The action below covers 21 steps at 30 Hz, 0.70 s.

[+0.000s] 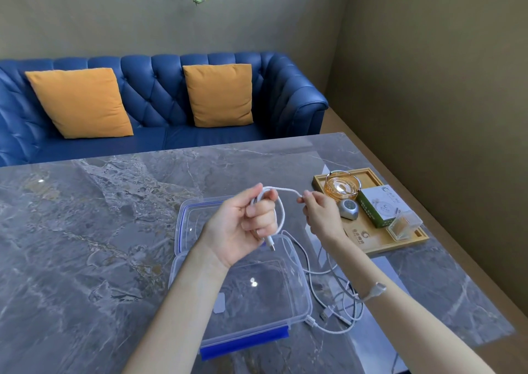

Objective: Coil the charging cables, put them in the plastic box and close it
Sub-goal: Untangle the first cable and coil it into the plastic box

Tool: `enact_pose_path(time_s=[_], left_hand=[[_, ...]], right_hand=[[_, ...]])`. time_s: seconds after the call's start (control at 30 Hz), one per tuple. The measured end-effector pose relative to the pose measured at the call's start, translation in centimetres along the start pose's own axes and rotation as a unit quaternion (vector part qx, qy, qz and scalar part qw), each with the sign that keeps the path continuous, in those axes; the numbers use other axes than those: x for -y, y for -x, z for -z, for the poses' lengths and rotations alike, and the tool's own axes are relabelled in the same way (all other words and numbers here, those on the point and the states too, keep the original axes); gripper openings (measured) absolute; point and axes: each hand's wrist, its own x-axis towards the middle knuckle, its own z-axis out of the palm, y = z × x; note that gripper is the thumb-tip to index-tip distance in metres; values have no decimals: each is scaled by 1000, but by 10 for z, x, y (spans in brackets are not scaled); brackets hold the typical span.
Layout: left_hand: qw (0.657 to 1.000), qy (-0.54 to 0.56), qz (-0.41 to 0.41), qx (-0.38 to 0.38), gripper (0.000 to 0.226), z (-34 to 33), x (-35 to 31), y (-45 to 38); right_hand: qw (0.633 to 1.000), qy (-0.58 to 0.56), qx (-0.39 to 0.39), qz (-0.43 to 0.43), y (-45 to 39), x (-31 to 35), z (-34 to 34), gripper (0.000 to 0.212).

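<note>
My left hand (245, 219) grips a loop of white charging cable (281, 210) above the table, and a plug end hangs below its fingers. My right hand (320, 213) pinches the same cable a short way to the right. Under both hands lies the clear plastic box (297, 293) with a blue clip at its near edge. Its clear lid (185, 216) lies open flat behind it. More white cables (340, 299) lie tangled on the table to the right of the box, under my right forearm.
A wooden tray (380, 242) at the right holds an amber glass ashtray (341, 186), a small grey device, a green-and-white carton (380, 206) and a small clear box. The grey marble table (100, 230) stretches left. A blue sofa with orange cushions stands behind.
</note>
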Motion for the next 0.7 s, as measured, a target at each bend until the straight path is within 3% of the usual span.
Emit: enact_pose_path(time_s=[0.13, 0.3, 0.47, 0.6, 0.7], left_hand=[[992, 90, -68, 63, 15, 9, -23, -8], [978, -25, -170, -122, 37, 20, -38, -27], [944, -188, -188, -194, 37, 46, -26, -26], [892, -351, -179, -221, 37, 57, -10, -27], [812, -511, -161, -229, 29, 59, 8, -32]], right_hand=[[985, 55, 153, 52, 32, -6, -13, 33], [958, 57, 272, 64, 72, 18, -22, 26], [939, 12, 342, -8, 79, 39, -11, 25], [918, -10, 387, -85, 75, 50, -2, 24], [896, -66, 418, -131, 68, 56, 1, 21]])
